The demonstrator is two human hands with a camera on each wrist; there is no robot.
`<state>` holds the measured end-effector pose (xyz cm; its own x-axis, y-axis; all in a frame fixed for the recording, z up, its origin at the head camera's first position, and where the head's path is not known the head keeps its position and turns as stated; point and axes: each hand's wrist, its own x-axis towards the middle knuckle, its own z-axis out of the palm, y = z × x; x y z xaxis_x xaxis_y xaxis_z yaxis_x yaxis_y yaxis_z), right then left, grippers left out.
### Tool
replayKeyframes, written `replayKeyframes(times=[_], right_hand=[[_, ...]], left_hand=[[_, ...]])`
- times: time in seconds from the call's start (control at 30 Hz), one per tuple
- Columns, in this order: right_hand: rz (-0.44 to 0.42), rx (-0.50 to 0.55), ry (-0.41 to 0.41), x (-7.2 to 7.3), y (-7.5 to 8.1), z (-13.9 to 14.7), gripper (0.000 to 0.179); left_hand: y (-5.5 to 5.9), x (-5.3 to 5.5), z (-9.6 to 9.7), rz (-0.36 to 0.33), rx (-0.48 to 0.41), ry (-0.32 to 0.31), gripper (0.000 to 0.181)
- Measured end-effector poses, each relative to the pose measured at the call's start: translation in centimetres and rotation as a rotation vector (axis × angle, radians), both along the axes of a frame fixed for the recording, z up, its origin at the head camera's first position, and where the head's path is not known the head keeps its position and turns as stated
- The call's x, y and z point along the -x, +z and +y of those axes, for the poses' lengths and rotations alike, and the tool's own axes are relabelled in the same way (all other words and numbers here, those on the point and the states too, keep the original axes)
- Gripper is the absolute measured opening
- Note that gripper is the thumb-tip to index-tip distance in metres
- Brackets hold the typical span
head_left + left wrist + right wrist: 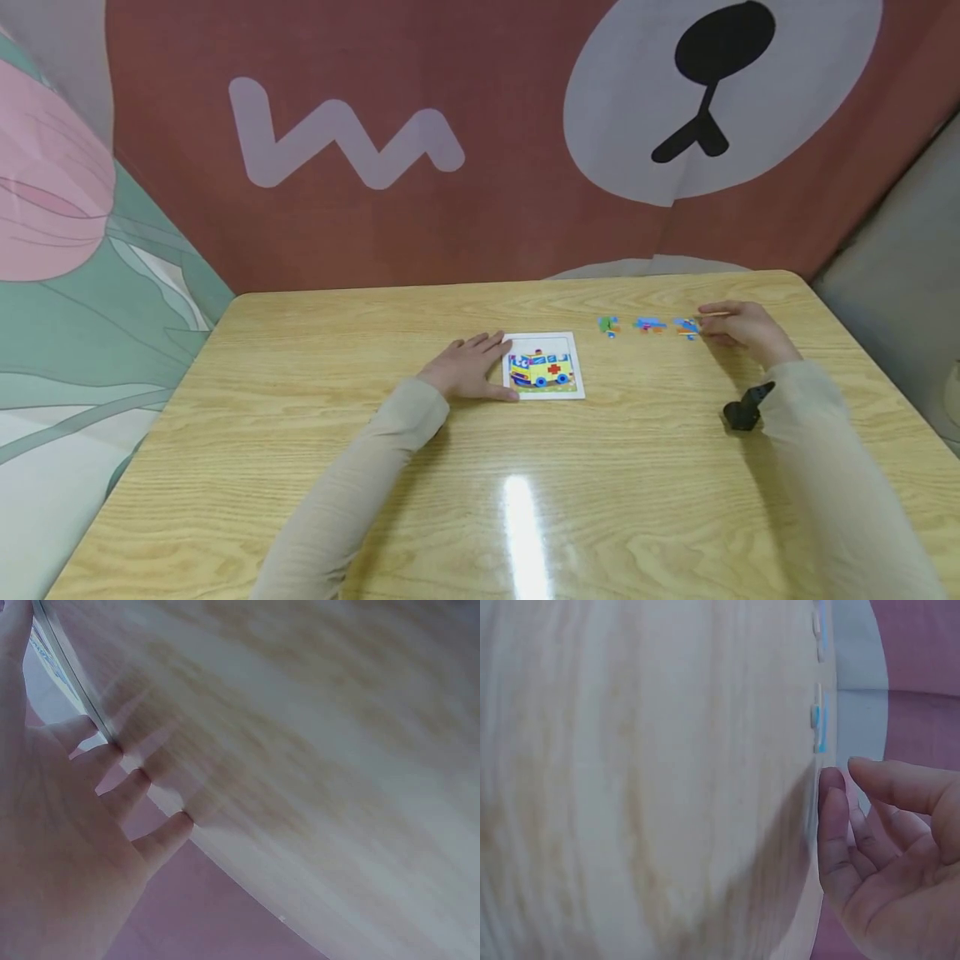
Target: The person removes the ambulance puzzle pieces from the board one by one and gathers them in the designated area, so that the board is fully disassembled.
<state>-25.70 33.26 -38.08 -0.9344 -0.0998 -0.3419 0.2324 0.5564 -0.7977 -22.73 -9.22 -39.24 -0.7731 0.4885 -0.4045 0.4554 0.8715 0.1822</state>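
Observation:
A white-framed jigsaw board with a yellow ambulance picture lies on the table, its upper part plain white. My left hand rests at the board's left edge, fingers spread, thumb by the lower corner; the left wrist view shows the fingertips at the frame's edge. To the right of the board lie three loose jigsaw pieces: a green and blue one, a blue and pink one and a blue and yellow one. Beside this last piece is my right hand, thumb and fingers apart with nothing between them.
The wood-grain table reaches back to a wall hanging with a cartoon bear face. A black device sits at my right wrist. Light reflects off the table's front.

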Motion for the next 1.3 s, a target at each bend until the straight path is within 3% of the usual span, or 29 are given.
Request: replayKeyframes(times=[0.2, 0.33, 0.53, 0.97, 1.3], right_hand=[[0.026, 0.075, -0.047, 0.2, 0.6, -0.5, 0.053], [0.022, 0.056, -0.045, 0.4, 1.4, -1.9, 0.059], [0.013, 0.007, 0.048, 0.5, 2.0, -5.3, 0.057], [0.127, 0.047, 0.236, -0.4, 1.6, -13.6, 0.045], [0.09, 0.043, 0.282, -1.0, 0.8, -18.0, 0.039]], left_hand=[[0.1, -0.1, 0.0, -0.005, -0.01, 0.009, 0.096], [0.2, -0.1, 0.0, -0.009, -0.013, 0.011, 0.096], [0.3, -0.1, 0.1, -0.011, 0.0, 0.009, 0.095], [0.2, -0.1, -0.1, -0.009, -0.003, -0.013, 0.095], [0.0, -0.1, -0.2, 0.005, 0.004, -0.009, 0.098]])
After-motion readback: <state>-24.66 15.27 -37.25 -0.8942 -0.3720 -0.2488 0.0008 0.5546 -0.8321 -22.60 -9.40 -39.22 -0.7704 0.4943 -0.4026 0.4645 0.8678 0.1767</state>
